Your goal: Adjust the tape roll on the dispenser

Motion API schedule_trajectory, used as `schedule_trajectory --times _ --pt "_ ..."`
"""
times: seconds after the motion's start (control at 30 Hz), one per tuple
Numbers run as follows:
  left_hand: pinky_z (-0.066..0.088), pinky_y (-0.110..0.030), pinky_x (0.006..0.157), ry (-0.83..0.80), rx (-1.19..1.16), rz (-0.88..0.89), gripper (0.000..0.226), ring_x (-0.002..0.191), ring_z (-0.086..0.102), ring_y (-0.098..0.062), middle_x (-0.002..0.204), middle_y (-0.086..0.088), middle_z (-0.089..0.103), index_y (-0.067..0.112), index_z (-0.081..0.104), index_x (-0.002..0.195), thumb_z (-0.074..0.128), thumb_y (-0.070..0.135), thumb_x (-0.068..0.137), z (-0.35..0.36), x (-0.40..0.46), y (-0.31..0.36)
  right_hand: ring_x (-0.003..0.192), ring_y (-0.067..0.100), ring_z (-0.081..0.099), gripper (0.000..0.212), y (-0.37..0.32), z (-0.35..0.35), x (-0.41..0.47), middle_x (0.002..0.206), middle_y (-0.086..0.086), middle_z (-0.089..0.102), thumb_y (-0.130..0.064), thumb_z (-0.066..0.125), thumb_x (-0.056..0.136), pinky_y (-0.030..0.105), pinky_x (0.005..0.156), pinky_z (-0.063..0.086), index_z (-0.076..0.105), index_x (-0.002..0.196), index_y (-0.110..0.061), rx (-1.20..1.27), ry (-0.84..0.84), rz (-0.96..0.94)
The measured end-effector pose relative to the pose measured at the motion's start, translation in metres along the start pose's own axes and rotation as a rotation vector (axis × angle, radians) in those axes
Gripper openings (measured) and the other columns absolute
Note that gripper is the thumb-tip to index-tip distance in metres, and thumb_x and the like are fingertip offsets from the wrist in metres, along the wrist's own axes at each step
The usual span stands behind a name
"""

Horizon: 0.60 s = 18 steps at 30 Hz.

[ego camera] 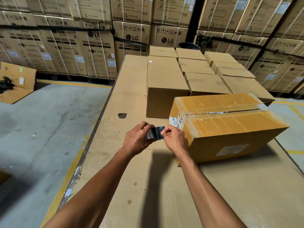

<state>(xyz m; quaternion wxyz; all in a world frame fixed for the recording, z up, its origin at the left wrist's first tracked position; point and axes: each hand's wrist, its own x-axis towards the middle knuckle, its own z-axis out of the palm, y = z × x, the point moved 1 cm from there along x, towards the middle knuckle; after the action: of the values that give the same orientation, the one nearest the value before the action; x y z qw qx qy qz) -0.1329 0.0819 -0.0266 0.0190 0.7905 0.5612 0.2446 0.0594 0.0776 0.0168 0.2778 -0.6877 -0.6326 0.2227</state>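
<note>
My left hand [137, 139] grips a roll of clear tape [156, 133], held above a cardboard-covered table [131, 186]. Fingers of my right hand [173, 137] pinch the tape's free end at the roll. Just right of my hands lies a yellow-brown cardboard box [230, 125], flaps closed, a tape strip along its top seam and a white barcode label [176, 120] on its near corner. A second white label [232, 149] is on its front side.
Several plain closed cartons [166, 83] stand in rows at the table's far end. Stacked washing-machine cartons [65, 51] wall the background. Grey concrete floor [41, 129] with yellow lines lies left; an opened carton [16, 83] sits on it.
</note>
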Motion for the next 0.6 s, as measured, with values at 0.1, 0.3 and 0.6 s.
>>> schedule_trajectory --times 0.1,0.3,0.6 --pt "0.063 -0.042 0.067 -0.009 -0.004 0.002 0.066 0.106 0.067 -0.024 0.131 0.005 0.062 0.031 0.056 0.144 0.085 0.054 0.089 -0.003 0.002 0.001 0.103 0.02 0.062 0.005 0.0 -0.004 0.0 0.105 -0.003 0.072 -0.025 0.069 0.1 0.027 0.075 0.038 0.072 0.099 -0.021 -0.019 -0.014 0.011" --pt "0.057 -0.036 0.069 0.011 -0.029 0.025 0.066 0.106 0.067 -0.022 0.131 0.006 0.064 0.03 0.059 0.144 0.082 0.06 0.09 -0.008 0.004 -0.001 0.087 0.011 0.059 0.008 -0.001 -0.017 0.005 0.102 -0.004 0.075 -0.021 0.071 0.1 0.022 0.075 0.04 0.077 0.1 -0.017 0.011 0.017 0.013" --pt "0.061 -0.042 0.088 0.002 -0.319 -0.024 0.081 0.114 0.068 -0.02 0.138 0.009 0.067 0.031 0.056 0.15 0.084 0.069 0.084 -0.019 0.001 -0.007 0.068 -0.006 0.055 0.007 -0.004 -0.022 0.002 0.099 -0.01 0.067 -0.035 0.076 0.096 0.023 0.065 0.04 0.077 0.092 -0.028 0.041 0.038 0.051"
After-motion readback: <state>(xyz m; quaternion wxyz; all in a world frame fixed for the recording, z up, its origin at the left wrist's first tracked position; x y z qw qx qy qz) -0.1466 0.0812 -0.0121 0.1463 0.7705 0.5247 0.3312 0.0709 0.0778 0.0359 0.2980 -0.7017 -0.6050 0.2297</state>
